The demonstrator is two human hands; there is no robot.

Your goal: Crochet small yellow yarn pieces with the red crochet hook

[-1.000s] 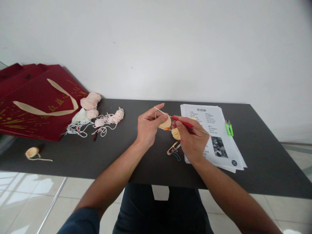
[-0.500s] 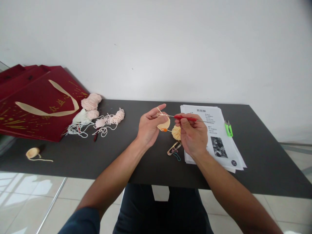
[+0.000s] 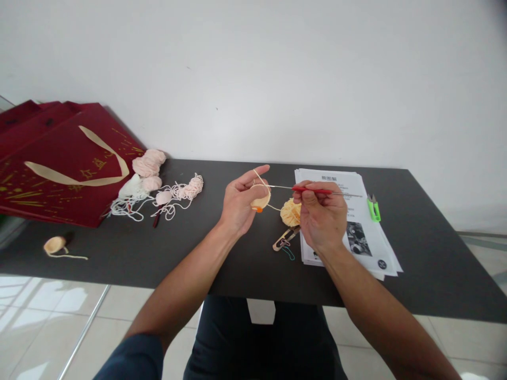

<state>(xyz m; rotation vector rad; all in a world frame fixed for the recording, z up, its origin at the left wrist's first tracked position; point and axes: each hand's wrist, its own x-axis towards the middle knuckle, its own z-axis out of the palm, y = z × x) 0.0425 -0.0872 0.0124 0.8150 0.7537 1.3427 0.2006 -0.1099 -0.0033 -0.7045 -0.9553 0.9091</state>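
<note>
My left hand [image 3: 241,203] pinches a small cream crochet piece [image 3: 260,196] between thumb and fingers, its index finger stretched out with yarn over it. An orange stitch marker [image 3: 257,209] sits at the lower edge of the piece. In my right hand [image 3: 322,214] is a crochet hook with a red handle [image 3: 312,190], held like a pen. The hook's metal tip points left and reaches the upper edge of the piece. A strand runs from the work to a yellow yarn ball [image 3: 290,212], partly hidden behind my right hand.
Printed sheets [image 3: 358,237] lie under my right hand, with green thread snips [image 3: 373,208] at their right edge. A metal clip [image 3: 282,240] and small stitch markers [image 3: 288,253] lie in front. Leftward are pale yarn balls [image 3: 148,162], a red gift bag [image 3: 75,169] and another crocheted piece [image 3: 54,244].
My right hand has drawn the hook to the right, away from my left hand. The crochet piece has tilted and shifted slightly left, and a longer yarn strand now shows beside it.
</note>
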